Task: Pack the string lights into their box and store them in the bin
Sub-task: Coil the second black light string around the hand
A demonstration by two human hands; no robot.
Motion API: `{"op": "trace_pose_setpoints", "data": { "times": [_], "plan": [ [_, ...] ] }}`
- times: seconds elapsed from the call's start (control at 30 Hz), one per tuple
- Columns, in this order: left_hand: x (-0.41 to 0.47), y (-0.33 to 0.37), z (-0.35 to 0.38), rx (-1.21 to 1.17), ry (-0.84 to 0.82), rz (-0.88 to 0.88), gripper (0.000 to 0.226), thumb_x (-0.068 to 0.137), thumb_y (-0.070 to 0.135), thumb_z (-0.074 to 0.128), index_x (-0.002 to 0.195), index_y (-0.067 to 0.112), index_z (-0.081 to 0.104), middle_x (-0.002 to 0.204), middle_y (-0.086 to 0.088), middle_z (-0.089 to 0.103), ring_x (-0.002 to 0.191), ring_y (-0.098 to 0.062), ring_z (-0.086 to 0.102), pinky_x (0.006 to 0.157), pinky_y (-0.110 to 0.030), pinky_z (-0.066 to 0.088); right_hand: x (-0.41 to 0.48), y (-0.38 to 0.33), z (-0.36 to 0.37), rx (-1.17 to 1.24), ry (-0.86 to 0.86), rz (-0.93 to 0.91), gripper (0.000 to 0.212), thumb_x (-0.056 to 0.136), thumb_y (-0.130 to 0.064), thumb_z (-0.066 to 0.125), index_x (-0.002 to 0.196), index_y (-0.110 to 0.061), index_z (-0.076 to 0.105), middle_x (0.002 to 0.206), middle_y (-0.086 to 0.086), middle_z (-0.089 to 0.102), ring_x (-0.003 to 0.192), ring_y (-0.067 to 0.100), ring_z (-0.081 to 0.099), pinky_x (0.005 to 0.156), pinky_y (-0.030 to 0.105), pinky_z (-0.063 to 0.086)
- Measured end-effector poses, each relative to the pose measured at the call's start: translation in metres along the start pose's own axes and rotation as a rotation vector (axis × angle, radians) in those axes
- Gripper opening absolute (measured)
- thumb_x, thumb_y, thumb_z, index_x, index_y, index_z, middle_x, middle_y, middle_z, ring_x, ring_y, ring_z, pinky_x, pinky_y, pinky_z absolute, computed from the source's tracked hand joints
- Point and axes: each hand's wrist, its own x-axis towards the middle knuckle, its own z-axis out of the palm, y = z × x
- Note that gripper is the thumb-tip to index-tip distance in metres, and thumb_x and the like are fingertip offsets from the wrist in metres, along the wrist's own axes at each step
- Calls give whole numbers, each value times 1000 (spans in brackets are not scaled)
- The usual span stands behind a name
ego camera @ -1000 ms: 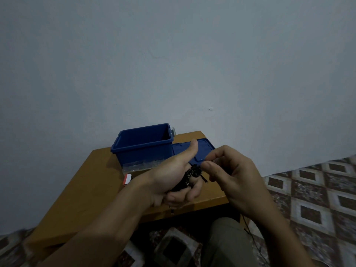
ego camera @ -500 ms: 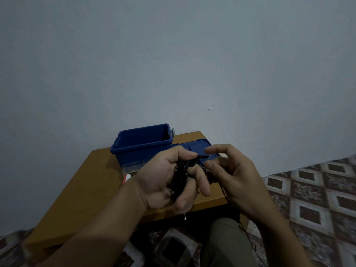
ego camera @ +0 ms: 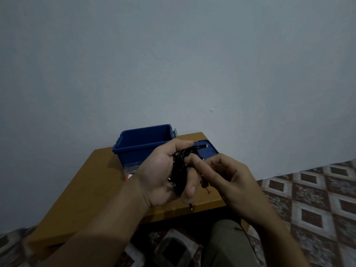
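The black string lights (ego camera: 180, 170), bundled, sit clenched in the left hand (ego camera: 159, 174), fingers curled round them. The right hand (ego camera: 229, 178) touches them with a forefinger, its hold unclear. Behind, a blue bin (ego camera: 142, 145) stands on a table (ego camera: 92, 182).

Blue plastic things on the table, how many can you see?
2: the open bin at the back, and a flat lid right of it, partly hidden behind the left hand.

A black coil of string lights (ego camera: 180, 170) is gripped in the left hand (ego camera: 163, 176), just in front of the open blue bin (ego camera: 138, 147). It is touched by a right hand (ego camera: 231, 182) fingertip. To the bin's right, a blue lid (ego camera: 210, 151) is laid flat.
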Motion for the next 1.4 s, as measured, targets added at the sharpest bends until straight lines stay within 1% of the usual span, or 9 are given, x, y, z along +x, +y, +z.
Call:
{"op": "trace_pose_setpoints", "data": {
  "times": [0.07, 0.2, 0.3, 0.4, 0.6, 0.77, 1.03, 1.2, 1.4],
  "plan": [
    [0, 1, 4, -23, 41, 11, 65, 94, 42, 33, 79, -5, 76, 48, -12, 62, 39, -21, 55, 47, -25, 48, 0, 0, 3, 41, -1, 14, 14, 99, -20, 57, 101, -12, 68, 84, 6, 71, 77, 21, 68, 70, 33, 56],
    [2, 3, 6, -93, 50, 30, 69, 95, 47, 32, 94, -9, 74, 59, -16, 67, 45, -24, 59, 52, -27, 51, 1, 3, 8, 74, 1, 42, 22, 105, -15, 48, 118, -12, 65, 79, 7, 68, 69, 20, 67, 68, 46, 55],
    [2, 2, -2, -151, -32, 65, 78, 99, 53, 27, 101, -10, 72, 67, -15, 71, 51, -24, 63, 57, -28, 52, 2, 2, 12, 81, -2, 49, 24, 106, -20, 46, 124, -20, 62, 72, 10, 64, 54, 17, 55, 54, 32, 46],
    [3, 0, -11, -198, -69, 126, 81, 99, 56, 26, 104, -10, 71, 69, -14, 72, 52, -22, 64, 58, -31, 52, 0, 3, 10, 160, -21, 74, 27, 105, -30, 51, 131, -24, 54, 68, -7, 58, 51, 10, 40, 50, 22, 36],
    [1, 2, -22, -322, -200, 204, 85, 103, 58, 21, 118, -15, 61, 84, -19, 73, 65, -26, 67, 66, -36, 50, 0, 8, 11, 107, 31, 7, 11, 101, -21, 54, 104, -20, 65, 77, 4, 62, 52, 9, 42, 53, 23, 37],
    [2, 6, -24, -376, -272, 243, 86, 105, 57, 18, 124, -18, 55, 90, -22, 72, 71, -29, 66, 71, -38, 47, -1, 6, 14, 89, 40, 24, 26, 96, -30, 54, 113, -22, 72, 76, 4, 68, 51, 12, 42, 51, 25, 35],
    [-1, 10, -1, -296, 146, 362, 87, 101, 63, 22, 114, -7, 70, 80, -10, 72, 62, -20, 65, 61, -33, 56, -2, -2, 15, 7, 31, 77, 20, 98, -13, 61, 101, -25, 76, 75, -1, 75, 52, 10, 56, 54, 27, 47],
    [3, 11, 9, -239, 255, 431, 87, 99, 65, 20, 133, -7, 56, 123, -22, 68, 102, -32, 68, 90, -42, 54, -2, -1, 16, -61, -6, 137, 14, 95, -19, 66, 95, -23, 79, 79, 0, 76, 55, 13, 61, 56, 30, 52],
    [11, 6, 4, 10, 386, 440, 85, 97, 66, 16, 151, 2, 29, 134, -10, 65, 132, -23, 55, 118, -44, 32, -2, -6, 16, -91, 30, 120, 9, 93, -19, 70, 85, -18, 75, 75, 1, 75, 54, 10, 61, 56, 22, 50]
  ]
}}
